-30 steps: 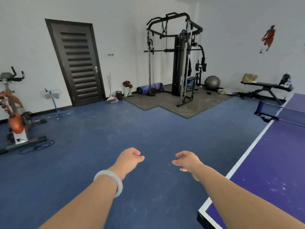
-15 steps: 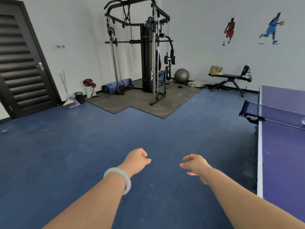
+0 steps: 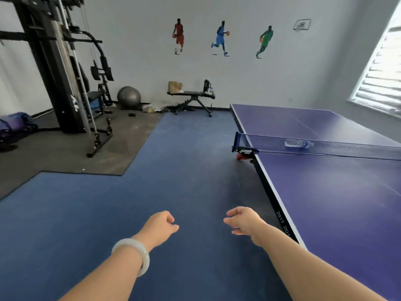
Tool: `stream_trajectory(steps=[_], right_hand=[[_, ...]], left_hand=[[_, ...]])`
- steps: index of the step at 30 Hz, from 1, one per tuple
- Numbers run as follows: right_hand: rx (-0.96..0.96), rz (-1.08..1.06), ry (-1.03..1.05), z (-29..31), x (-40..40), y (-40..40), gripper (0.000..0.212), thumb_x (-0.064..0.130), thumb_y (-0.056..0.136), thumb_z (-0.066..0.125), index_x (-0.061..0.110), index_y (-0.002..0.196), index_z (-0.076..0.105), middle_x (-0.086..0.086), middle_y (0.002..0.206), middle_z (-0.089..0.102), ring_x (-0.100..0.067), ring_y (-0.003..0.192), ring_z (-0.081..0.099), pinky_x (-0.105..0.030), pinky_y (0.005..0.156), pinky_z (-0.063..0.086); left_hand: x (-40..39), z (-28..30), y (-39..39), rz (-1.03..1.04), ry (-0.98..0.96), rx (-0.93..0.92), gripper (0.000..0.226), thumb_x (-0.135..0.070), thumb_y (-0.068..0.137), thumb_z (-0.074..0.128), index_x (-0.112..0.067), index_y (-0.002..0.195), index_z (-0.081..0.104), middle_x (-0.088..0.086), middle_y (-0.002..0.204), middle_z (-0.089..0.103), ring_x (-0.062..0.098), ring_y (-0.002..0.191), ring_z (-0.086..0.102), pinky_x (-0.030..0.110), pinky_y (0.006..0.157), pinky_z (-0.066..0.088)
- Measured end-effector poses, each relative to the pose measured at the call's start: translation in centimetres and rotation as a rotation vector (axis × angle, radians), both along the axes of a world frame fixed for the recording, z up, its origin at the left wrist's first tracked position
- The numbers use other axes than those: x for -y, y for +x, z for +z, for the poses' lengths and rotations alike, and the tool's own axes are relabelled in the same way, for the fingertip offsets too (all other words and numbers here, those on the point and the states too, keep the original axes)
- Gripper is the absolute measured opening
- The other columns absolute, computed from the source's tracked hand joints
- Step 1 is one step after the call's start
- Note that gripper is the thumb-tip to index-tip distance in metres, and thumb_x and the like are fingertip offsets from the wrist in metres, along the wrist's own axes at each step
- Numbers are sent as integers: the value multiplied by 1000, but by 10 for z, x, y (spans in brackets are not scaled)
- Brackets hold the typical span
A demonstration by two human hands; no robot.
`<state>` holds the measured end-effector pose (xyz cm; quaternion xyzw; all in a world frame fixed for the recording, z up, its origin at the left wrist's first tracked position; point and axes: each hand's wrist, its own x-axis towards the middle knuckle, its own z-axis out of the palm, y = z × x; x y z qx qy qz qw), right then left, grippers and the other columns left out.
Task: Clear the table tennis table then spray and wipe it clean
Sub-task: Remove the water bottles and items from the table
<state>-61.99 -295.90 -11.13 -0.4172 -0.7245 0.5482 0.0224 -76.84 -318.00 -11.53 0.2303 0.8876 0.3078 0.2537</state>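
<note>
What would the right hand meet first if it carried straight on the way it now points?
Probably nothing soon: the right hand points forward and slightly left over the blue floor, alongside the table tennis table, not at it. Depth is unclear.

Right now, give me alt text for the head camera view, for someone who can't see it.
Two bare hands, the left hand and right hand, hang loosely curled and empty over blue floor beside a purple table tennis table on the right. A pale object, unclear through the net, lies behind it; gym equipment stands at far left.
</note>
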Motion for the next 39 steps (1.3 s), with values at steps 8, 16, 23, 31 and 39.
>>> stream_trajectory(steps=[8, 16, 23, 31, 39], right_hand=[[-44, -218, 21, -8, -144, -116, 21, 18, 87, 72, 12, 106, 64, -4, 94, 62, -12, 79, 61, -21, 64, 57], [-67, -283, -1, -4, -264, -260, 22, 17, 88, 70, 10, 108, 65, 0, 82, 59, -9, 71, 57, -20, 64, 57], [-74, -425, -2, -27, -352, -372, 17, 15, 89, 68, 11, 105, 64, -3, 85, 62, -10, 71, 57, -21, 63, 55], [-110, -643, -1, -19, -463, -496, 22, 9, 87, 70, 6, 109, 65, -7, 83, 61, -13, 68, 55, -21, 57, 53], [-133, -814, 9, -17, -580, -531, 22, 8, 86, 70, 4, 108, 65, -10, 87, 60, -18, 75, 54, -26, 67, 54]], left_hand=[[-175, 0, -134, -231, 50, -31, 25, -32, 94, 59, -19, 116, 57, -5, 116, 56, 12, 101, 58, 23, 80, 44], [-318, -2, -277, -353, 7, -60, 18, -34, 95, 58, -23, 109, 60, -9, 115, 57, 7, 102, 55, 20, 76, 41], [-442, -11, -396, -505, 43, -56, 20, -30, 96, 57, -19, 113, 60, -7, 115, 58, 10, 101, 57, 18, 74, 43], [-582, -7, -546, -659, 99, -73, 21, -27, 96, 56, -17, 114, 58, -4, 111, 57, 11, 99, 55, 15, 67, 38], [-735, -9, -592, -853, 69, -72, 21, -28, 95, 58, -17, 112, 60, -2, 110, 61, 14, 99, 58, 20, 77, 41]])
